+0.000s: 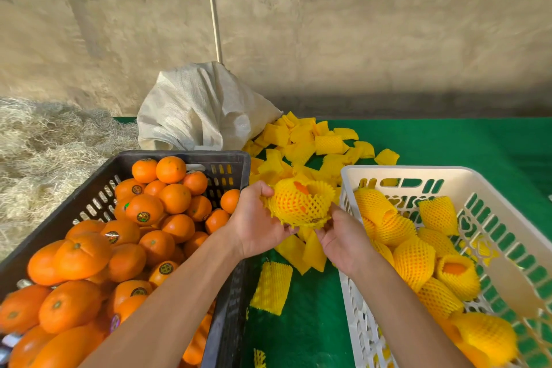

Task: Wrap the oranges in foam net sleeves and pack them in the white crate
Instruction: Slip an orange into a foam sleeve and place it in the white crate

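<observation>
Both hands are working one orange (301, 188) in mid-air, between the black crate (185, 155) of bare fruit on the left and the white crate (418, 172) on the right. The left hand (258, 224) is curling its fingers round the near-left side of the yellow foam net sleeve (295, 209), gripping fruit and sleeve together. The right hand (343, 242) is pinching the sleeve's lower hem from underneath.

The sleeve is covering most of the orange; bare peel is showing only at the open mouth, which is facing up and away from the person. The sleeve's long axis is therefore running from the right hand's pinch up toward that mouth.

Judgement: wrapping appears nearly complete, and placement is the coming step. The white crate is lying just to the right of the held fruit, so the right hand is the nearer one for the transfer. Wrapped oranges (413, 260) are already lying there. Spare sleeves (301, 140) are lying scattered on the green surface (448, 140).
</observation>
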`<move>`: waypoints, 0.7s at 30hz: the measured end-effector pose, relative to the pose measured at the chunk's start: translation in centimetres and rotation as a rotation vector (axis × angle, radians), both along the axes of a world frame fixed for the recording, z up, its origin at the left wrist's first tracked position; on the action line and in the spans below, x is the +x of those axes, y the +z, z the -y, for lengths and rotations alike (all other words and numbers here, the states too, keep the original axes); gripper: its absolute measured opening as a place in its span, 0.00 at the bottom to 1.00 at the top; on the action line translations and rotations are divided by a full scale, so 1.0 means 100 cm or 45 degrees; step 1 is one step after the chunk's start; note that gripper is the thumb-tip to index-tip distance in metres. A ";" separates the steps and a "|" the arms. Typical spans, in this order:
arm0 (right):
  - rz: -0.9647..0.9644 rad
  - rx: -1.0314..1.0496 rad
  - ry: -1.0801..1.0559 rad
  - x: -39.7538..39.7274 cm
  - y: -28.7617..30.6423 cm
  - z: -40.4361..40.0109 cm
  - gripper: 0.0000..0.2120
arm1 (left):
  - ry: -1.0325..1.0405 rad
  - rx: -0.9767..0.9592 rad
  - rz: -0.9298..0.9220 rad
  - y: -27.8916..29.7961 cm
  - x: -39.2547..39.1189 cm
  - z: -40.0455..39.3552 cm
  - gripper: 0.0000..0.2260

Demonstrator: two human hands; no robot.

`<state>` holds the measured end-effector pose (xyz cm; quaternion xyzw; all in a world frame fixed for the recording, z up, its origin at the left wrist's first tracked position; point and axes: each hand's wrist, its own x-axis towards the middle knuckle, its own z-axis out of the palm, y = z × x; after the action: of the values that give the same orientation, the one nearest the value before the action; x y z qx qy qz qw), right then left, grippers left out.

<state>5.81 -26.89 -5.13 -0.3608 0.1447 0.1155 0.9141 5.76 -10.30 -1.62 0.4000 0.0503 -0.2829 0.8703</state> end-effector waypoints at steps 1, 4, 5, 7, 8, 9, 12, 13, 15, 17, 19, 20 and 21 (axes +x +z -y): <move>0.002 0.041 0.004 0.000 -0.001 -0.002 0.11 | 0.020 -0.015 0.002 0.002 -0.001 0.000 0.16; 0.103 0.202 0.055 -0.001 -0.002 -0.002 0.12 | 0.042 -0.058 0.030 0.006 -0.001 -0.003 0.17; 0.156 0.244 0.089 -0.001 0.000 0.000 0.13 | 0.036 -0.052 0.044 0.006 -0.001 -0.004 0.17; 0.251 0.200 0.146 -0.002 0.002 0.003 0.16 | -0.001 -0.008 0.065 0.007 0.000 -0.005 0.18; 0.290 0.086 0.148 -0.002 0.001 0.003 0.18 | -0.014 0.021 0.066 0.006 0.000 -0.005 0.19; 0.311 -0.087 0.123 -0.002 -0.001 0.002 0.19 | -0.021 0.049 0.060 0.006 0.001 -0.004 0.20; 0.389 -0.413 0.072 -0.005 -0.006 -0.002 0.25 | 0.020 0.090 -0.007 0.002 0.003 -0.005 0.23; 0.426 -0.460 0.102 -0.007 -0.006 -0.004 0.28 | 0.045 0.076 -0.042 0.002 0.004 -0.006 0.24; 0.512 -0.705 0.110 -0.010 -0.006 -0.006 0.31 | 0.070 0.029 -0.091 0.000 0.006 -0.008 0.26; 0.612 -1.000 0.061 -0.012 -0.005 -0.008 0.29 | 0.074 0.011 -0.093 -0.001 0.007 -0.009 0.27; 0.657 -1.253 -0.080 -0.013 -0.005 -0.006 0.24 | 0.083 0.005 -0.101 -0.002 0.006 -0.009 0.27; 0.685 -1.328 -0.166 -0.013 -0.005 -0.003 0.21 | 0.100 0.013 -0.106 -0.002 0.006 -0.009 0.26; 0.721 -1.345 -0.219 -0.013 -0.004 0.000 0.19 | 0.122 0.042 -0.099 -0.002 0.006 -0.008 0.26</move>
<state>4.48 -26.90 -5.57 -0.7696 -0.0378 -0.1466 0.6203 6.31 -9.52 -1.80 0.4002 0.1079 -0.2553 0.8735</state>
